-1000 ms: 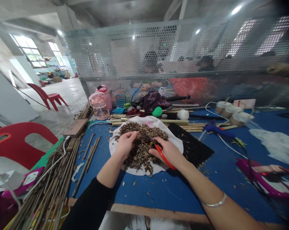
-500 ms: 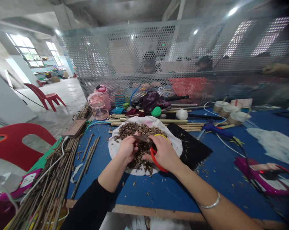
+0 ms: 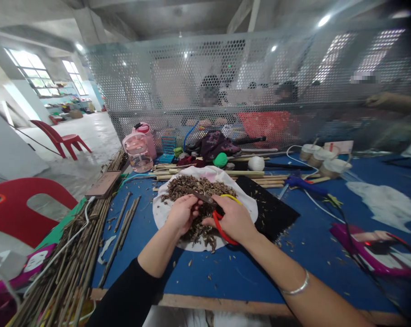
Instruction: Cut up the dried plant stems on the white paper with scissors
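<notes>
My right hand (image 3: 234, 219) is closed around a pair of scissors (image 3: 222, 229) with red and yellow handles. Their dark blades reach left to the fingertips of my left hand (image 3: 183, 212). Those left fingers are pinched together; whatever they hold is too small and hidden to name. Both hands are over a heap of brown dried plant bits (image 3: 205, 186), which lies on a round white cloth (image 3: 162, 218). Under the cloth's right side is a black sheet (image 3: 276, 209) with scraps scattered over it.
Bundled thin sticks (image 3: 92, 227) and a phone (image 3: 105, 184) lie along the left table edge. Behind the cloth are pale sticks, a green ball (image 3: 220, 159), a white ball (image 3: 256, 163) and a pink jug (image 3: 139, 152). A blue glue gun (image 3: 305, 182) rests right. People sit beyond the perforated screen.
The whole view has shifted slightly. My left fingertips and the scissor blades have moved a little relative to each other; both hands stay over the heap.
</notes>
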Demonstrator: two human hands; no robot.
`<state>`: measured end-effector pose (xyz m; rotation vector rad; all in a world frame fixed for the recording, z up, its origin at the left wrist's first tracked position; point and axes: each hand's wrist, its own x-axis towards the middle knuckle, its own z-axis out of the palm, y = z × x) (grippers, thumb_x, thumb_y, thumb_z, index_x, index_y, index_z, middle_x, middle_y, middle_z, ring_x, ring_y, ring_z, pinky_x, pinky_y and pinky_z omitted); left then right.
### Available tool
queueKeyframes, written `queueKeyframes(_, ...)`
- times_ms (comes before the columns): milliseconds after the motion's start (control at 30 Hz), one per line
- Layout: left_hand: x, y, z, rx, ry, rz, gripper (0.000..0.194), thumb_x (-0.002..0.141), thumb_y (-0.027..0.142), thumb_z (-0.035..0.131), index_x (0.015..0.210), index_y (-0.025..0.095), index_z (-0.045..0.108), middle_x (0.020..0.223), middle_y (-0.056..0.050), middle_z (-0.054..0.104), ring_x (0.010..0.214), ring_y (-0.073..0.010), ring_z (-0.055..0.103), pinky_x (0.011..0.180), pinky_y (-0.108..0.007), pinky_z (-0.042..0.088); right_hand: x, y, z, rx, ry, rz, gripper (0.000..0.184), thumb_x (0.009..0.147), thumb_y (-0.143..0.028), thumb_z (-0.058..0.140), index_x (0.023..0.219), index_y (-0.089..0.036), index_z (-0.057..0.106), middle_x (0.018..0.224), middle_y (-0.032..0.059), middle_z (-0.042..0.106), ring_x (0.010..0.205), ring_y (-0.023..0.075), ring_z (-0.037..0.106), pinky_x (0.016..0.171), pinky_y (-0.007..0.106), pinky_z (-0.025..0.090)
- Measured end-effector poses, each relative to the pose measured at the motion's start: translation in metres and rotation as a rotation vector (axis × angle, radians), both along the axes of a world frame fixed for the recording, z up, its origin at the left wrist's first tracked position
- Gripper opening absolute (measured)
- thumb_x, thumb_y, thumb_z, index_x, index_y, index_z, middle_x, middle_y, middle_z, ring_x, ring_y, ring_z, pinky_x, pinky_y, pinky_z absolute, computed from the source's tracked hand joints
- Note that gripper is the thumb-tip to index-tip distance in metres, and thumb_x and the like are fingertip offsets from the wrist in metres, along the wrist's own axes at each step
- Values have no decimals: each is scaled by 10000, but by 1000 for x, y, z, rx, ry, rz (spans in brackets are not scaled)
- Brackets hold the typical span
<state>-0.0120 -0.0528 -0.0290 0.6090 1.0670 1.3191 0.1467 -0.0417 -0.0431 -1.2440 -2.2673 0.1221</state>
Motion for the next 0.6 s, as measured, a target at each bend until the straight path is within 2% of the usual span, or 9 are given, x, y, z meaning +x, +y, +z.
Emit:
queueKeyframes(100,-3,1,-1,28,-19,-56,174,572,241,686,654,123,588,604,5,552,477,-39,423,394,-138,294,1,0,-1,-31,3,-1,565,687,-551,616,1109,-184,542,965,98,638,930,258,583,804,366,456)
queueKeyframes(367,-5,0,-6,66,18,-73,268,558,295,742,732,120,637,659,-1,581,515,-37,473,458,-142,368,-1,-1,-2,-70,33,4,512,683,-518,635,1080,-207,543,959,77,638,918,244,587,789,348,457)
queueKeyframes(600,-4,0,-5,90,80,-60,173,530,227,720,620,111,628,623,-3,580,532,-46,476,510,-152,380,-4,-3,0,-41,-24,27,637,647,-565,645,1119,-157,522,967,116,596,926,269,548,791,390,437)
